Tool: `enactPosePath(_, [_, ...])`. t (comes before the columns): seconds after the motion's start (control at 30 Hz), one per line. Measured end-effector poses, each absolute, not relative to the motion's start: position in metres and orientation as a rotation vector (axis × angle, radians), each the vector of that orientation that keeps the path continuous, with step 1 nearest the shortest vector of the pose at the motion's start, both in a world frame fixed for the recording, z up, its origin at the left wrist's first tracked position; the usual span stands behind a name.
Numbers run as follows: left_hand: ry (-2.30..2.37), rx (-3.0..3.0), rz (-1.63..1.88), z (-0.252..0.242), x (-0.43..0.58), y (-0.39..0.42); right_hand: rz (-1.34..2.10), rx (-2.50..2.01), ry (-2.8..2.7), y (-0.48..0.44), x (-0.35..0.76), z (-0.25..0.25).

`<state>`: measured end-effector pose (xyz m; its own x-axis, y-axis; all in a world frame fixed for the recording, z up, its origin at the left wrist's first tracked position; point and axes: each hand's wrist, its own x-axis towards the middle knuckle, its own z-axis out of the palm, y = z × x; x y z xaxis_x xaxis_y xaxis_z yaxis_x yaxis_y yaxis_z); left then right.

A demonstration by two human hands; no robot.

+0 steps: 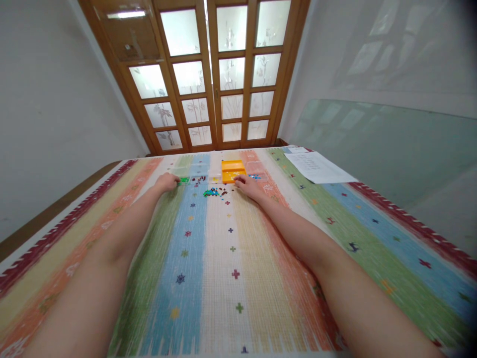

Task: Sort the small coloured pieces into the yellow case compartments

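My left hand (167, 182) reaches to the far part of the table, its fingers curled together at the left end of a clear compartment box. Small green pieces (184, 180) lie in that end of the box, and dark red pieces (199, 178) sit further right. My right hand (246, 186) has its fingers bent and drawn together at the front right corner of an open orange box (233, 164). What either hand pinches is too small to tell. Between the hands, nearer to me, is a loose pile of small blue, green and brown pieces (211, 192).
Small blue pieces (255, 176) lie just right of the orange box. A striped, patterned cloth (219, 278) covers the table. Printed white paper (318, 167) rests at the far right. Beyond the table stand wooden doors with glass panes (213, 74).
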<state>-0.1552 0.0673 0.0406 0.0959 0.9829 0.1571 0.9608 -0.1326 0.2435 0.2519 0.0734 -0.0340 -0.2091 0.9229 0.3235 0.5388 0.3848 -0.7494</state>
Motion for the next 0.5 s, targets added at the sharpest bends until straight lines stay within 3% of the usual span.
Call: enactPosePath(0.5, [2.027, 2.250, 0.298, 0.0441, -0.1473, 0.0627, 0.639, -1.261, -1.878, 0.0754, 0.2529, -0.0369])
